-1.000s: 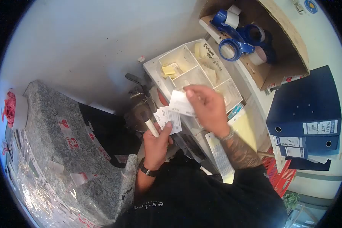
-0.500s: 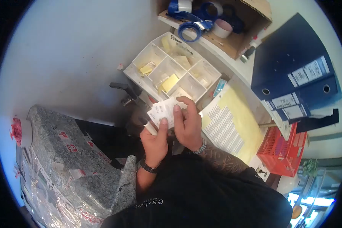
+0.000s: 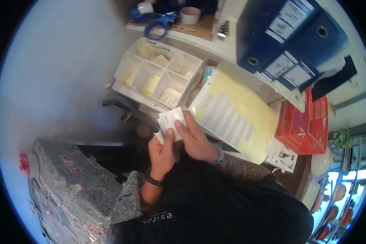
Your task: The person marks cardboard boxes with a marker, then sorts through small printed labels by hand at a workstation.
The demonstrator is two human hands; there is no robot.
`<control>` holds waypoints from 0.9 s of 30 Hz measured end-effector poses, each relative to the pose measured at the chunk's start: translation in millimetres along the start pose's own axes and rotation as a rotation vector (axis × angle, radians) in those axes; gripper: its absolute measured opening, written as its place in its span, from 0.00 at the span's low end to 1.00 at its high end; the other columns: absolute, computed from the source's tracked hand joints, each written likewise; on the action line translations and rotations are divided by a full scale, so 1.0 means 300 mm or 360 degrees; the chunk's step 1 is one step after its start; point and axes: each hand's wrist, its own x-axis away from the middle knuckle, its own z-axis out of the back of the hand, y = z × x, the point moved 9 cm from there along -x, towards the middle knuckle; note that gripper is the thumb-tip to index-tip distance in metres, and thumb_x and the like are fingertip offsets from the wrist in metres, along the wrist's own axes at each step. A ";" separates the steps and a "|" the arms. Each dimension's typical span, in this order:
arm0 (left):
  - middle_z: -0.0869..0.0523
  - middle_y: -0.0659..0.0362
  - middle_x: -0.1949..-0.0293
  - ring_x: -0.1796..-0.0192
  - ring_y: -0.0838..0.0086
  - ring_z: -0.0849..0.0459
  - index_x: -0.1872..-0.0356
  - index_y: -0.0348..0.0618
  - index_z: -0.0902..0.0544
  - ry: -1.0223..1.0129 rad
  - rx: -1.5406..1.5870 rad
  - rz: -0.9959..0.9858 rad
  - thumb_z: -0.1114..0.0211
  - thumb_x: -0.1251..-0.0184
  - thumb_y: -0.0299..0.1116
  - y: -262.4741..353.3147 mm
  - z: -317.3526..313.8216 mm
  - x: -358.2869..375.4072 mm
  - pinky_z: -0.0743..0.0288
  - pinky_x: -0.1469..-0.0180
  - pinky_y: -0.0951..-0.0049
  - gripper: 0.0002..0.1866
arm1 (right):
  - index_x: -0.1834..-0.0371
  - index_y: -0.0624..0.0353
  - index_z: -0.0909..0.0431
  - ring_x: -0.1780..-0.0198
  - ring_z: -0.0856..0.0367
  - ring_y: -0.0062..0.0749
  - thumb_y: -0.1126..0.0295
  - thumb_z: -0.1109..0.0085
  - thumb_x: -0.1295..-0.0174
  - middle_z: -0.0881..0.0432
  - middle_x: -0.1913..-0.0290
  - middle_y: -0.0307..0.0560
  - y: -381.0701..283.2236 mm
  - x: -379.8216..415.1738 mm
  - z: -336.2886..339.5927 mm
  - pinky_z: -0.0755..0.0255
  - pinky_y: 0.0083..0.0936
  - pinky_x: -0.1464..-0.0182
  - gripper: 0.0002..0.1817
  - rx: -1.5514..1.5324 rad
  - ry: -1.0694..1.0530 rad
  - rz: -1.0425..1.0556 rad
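Left hand (image 3: 162, 154): holds white slips (image 3: 171, 120) and a white stick (image 3: 160, 137), its tip indistinct.
Right hand (image 3: 198, 142): thumb on the slips, fingertips hidden behind.
Slips: near side of the sectioned tray (image 3: 130, 90), print unreadable.
Tape dispensers (image 3: 156, 29): beyond the tray, cut off above.

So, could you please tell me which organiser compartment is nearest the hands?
The front row's right-end compartment, just beyond the held cards: it contains off-white slips, while the front row's other two contain yellow pieces and the back row lies farther off.
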 end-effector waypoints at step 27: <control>0.19 0.69 0.74 0.74 0.89 0.27 0.63 0.38 0.16 -0.0136 -0.0196 0.0281 0.31 0.31 0.33 -0.202 -0.288 0.417 0.35 0.74 0.83 0.08 | 0.32 0.63 0.36 0.37 0.32 0.59 0.58 0.30 0.45 0.30 0.39 0.62 -0.005 0.590 0.559 0.37 0.48 0.36 0.40 0.1694 0.0315 0.0283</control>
